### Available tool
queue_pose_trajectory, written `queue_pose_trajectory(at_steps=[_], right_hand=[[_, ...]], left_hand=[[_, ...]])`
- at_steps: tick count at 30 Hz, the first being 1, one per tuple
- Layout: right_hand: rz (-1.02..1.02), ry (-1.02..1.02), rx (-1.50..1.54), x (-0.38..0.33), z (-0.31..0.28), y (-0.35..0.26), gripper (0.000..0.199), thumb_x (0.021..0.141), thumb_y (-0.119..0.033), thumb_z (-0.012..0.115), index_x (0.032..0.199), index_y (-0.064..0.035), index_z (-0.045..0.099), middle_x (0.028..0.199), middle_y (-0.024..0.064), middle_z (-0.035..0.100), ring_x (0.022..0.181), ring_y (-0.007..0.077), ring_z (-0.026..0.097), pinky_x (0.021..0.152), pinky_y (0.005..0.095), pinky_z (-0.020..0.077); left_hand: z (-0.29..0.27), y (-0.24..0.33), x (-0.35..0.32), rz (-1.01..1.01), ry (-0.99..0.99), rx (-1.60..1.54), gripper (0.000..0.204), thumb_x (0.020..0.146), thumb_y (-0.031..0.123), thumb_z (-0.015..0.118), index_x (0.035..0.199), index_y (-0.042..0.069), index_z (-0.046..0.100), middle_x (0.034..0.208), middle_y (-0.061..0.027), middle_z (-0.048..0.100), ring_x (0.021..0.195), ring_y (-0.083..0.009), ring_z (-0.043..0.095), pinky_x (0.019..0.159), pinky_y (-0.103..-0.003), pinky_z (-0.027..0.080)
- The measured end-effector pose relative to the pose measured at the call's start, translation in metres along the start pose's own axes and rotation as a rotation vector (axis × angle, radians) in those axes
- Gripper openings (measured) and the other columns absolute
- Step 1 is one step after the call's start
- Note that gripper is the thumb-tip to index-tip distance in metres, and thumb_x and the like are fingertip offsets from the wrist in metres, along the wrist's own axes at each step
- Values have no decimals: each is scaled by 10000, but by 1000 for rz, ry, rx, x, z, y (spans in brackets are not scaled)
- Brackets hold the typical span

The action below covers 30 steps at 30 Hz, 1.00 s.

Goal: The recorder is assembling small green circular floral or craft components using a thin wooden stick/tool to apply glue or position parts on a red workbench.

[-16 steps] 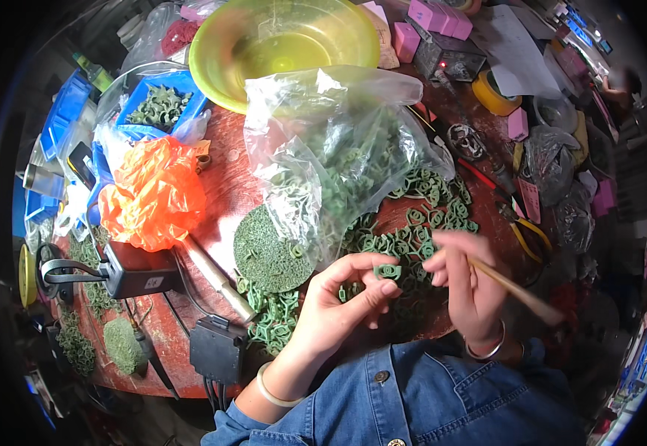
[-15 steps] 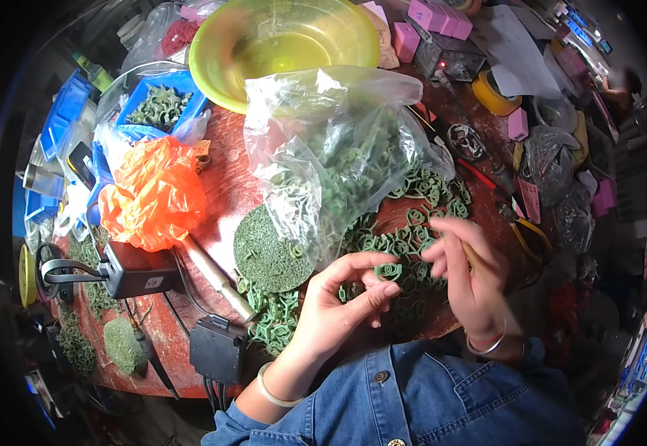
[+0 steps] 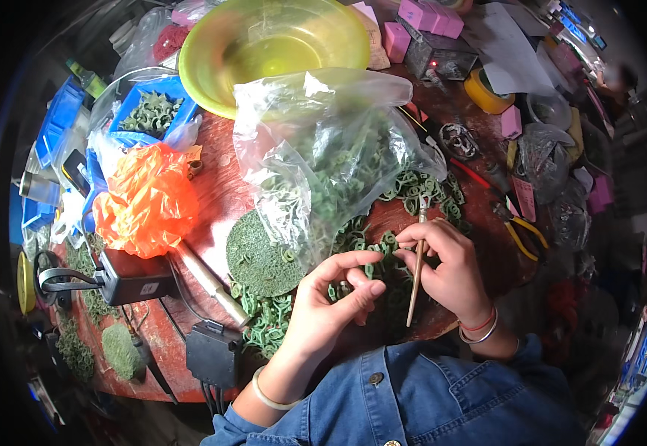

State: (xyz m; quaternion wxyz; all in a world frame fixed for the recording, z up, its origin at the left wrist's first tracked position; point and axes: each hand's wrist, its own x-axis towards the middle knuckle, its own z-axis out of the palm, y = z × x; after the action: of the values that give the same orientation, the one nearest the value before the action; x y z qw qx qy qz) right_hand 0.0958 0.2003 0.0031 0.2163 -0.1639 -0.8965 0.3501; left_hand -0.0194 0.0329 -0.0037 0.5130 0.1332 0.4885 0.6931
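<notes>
My left hand is held over the near table edge with thumb and forefinger apart. I see nothing between them. To its right, my right hand grips a slim tool with a wooden handle and a metal upper end, much like a small brush. Its thumb and forefinger tips come close together near the left fingertips; whether they also pinch a small piece cannot be made out. Many small green ring-shaped pieces lie under and around both hands. More fill a clear plastic bag just beyond.
A green textured disc lies left of the bag. Behind stands a yellow basin. An orange plastic bag, a metal rod and a black box are on the left. Yellow-handled pliers lie on the right.
The green ring piece has left my left fingertips. My right hand, blurred before, has come down and left, and the slim tool in it now stands nearly upright. The view has shifted slightly.
</notes>
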Motion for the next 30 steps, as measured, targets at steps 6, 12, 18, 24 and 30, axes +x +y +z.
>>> queue_pose_trajectory(at_steps=[6,12,18,24,30], right_hand=[[343,-24,640,-2,-8,-10,144,875,-2,683,1000,-4,612,912,20,633,858,71,615,755,220,516],[328,-72,683,-4,-8,-22,161,860,-4,700,996,0,614,918,29,644,876,75,629,759,220,512],[-22,-46,274,-2,-12,-31,208,788,3,739,961,-32,628,852,91,666,744,212,676,662,292,532],[-200,10,148,-3,-12,-33,284,745,46,737,989,-45,625,878,93,662,747,249,647,665,347,530],[-312,41,18,-9,-10,-32,360,685,80,706,1013,-48,630,956,80,663,844,263,644,709,365,539]], left_hand=[[-4,-2,2,-88,-50,-190,226,920,57,626,1132,32,552,844,-30,611,690,-94,594,557,-217,473],[-1,-3,2,-102,-22,-230,153,936,79,614,1062,41,536,907,-66,609,770,-140,622,583,-244,498],[-6,-4,3,-65,-109,-282,178,937,106,636,1064,36,533,948,-63,596,802,-148,629,607,-251,509],[-2,-3,2,-19,-50,-243,228,905,22,652,1103,32,540,947,-54,592,836,-147,627,622,-250,511],[-1,-1,0,-23,-33,-279,291,884,-10,664,1148,34,548,950,-38,586,861,-141,621,669,-251,522]])
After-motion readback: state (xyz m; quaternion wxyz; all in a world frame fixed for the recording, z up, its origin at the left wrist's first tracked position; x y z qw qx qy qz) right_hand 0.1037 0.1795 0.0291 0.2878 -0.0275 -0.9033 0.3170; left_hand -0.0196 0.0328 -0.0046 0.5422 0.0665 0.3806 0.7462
